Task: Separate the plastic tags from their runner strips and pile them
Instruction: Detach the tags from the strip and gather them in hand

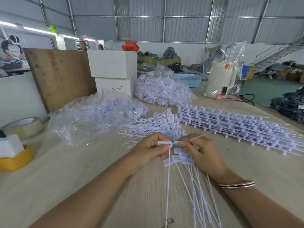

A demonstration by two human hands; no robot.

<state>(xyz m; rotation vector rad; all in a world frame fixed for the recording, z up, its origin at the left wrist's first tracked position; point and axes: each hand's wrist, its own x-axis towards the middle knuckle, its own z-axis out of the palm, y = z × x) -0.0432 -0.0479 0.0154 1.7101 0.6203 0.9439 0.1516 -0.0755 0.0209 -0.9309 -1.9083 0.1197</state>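
Near the tabletop's front edge, the left hand pinches a white tag between curled fingers; the right hand pinches its runner strip. Loose tags lie piled just behind, toward the middle.

A white tag is pinched by the left hand, while a bundle of tags is gripped by the right hand. Loose tags are piled at twelve o'clock, runner strips stacked at two o'clock.
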